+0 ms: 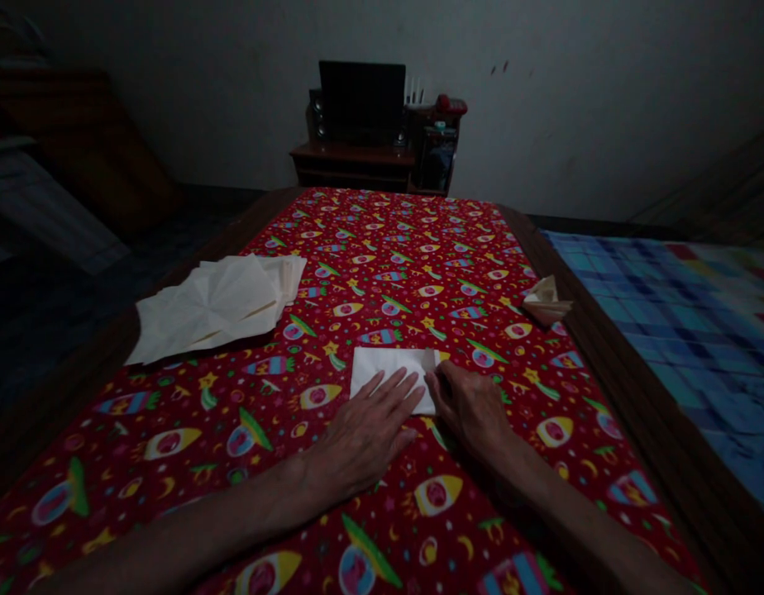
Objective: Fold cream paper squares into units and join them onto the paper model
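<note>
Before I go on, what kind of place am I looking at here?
Probably a room in a home: a dark flat screen stands with speakers on a wooden desk, and a blue checked cloth, perhaps bedding, lies off to the right.

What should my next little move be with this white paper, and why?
I'd probably run the right hand's fingertips firmly down the right edge of the white paper. Those fingers are already curled at that edge, where a narrow greyish strip looks like a fold, and the left hand lies flat across the sheet, which should steady it.
</note>
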`<act>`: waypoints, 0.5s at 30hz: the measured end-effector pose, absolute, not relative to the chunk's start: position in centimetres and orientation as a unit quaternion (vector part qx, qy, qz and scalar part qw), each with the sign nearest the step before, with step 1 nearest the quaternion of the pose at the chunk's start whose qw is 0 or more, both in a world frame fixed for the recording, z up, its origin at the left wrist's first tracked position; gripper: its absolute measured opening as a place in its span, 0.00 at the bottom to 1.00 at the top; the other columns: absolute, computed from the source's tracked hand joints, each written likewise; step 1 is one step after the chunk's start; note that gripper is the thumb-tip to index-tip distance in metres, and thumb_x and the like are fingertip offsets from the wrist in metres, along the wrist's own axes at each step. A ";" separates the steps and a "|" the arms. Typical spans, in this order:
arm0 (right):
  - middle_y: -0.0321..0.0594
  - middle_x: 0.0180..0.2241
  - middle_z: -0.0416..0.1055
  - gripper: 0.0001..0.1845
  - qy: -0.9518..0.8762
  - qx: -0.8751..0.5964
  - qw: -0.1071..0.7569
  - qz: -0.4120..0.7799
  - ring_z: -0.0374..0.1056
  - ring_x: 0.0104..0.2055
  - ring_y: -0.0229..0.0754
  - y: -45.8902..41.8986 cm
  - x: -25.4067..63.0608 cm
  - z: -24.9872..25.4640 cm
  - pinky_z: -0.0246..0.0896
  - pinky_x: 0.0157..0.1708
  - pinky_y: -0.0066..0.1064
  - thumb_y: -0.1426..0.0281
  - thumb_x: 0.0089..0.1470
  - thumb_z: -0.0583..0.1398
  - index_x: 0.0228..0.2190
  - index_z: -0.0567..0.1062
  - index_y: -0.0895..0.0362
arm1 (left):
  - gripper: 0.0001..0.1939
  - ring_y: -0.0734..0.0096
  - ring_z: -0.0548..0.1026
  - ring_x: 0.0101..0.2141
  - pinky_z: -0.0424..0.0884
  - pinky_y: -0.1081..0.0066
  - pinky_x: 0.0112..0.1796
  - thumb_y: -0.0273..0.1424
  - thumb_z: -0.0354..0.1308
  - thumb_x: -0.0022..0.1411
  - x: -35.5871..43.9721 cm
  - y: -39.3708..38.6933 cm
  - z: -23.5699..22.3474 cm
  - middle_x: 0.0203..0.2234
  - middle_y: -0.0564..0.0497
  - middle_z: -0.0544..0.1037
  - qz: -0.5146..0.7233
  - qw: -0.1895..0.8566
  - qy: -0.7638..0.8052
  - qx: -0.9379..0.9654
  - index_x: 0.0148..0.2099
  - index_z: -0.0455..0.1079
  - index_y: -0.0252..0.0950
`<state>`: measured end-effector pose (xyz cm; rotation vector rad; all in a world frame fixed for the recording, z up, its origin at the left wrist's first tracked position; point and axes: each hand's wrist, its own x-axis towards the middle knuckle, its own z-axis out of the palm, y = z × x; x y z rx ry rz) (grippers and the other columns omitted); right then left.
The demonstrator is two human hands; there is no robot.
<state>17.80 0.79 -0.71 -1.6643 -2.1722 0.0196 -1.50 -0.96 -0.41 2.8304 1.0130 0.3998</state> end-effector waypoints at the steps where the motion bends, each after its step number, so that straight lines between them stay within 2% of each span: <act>1: 0.36 0.17 0.66 0.17 -0.777 -0.595 0.204 0.007 0.55 0.17 0.32 0.8 17.8 -0.7 0.37 0.20 0.26 0.64 0.59 0.49 0.23 0.67 0.58 | 0.25 0.60 0.50 0.62 0.55 0.55 0.59 0.33 0.46 0.67 -1.5 -1.0 -0.6 0.61 0.44 0.57 0.128 0.056 0.334 0.932 0.63 0.49 0.33; 6: 0.36 0.16 0.65 0.17 -0.783 -0.583 0.215 -0.002 0.54 0.16 0.32 0.9 17.9 -1.1 0.37 0.20 0.26 0.65 0.59 0.49 0.23 0.66 0.58 | 0.25 0.62 0.45 0.63 0.51 0.56 0.60 0.33 0.44 0.67 -1.6 -1.0 -0.7 0.63 0.46 0.53 0.113 0.047 0.342 0.932 0.64 0.47 0.34; 15: 0.37 0.17 0.66 0.16 -0.780 -0.594 0.198 0.008 0.56 0.17 0.32 1.1 17.8 -0.9 0.38 0.20 0.26 0.65 0.59 0.49 0.23 0.66 0.58 | 0.25 0.62 0.45 0.63 0.50 0.56 0.61 0.32 0.45 0.67 -1.5 -1.0 -0.7 0.63 0.47 0.52 0.095 0.038 0.350 0.931 0.64 0.47 0.34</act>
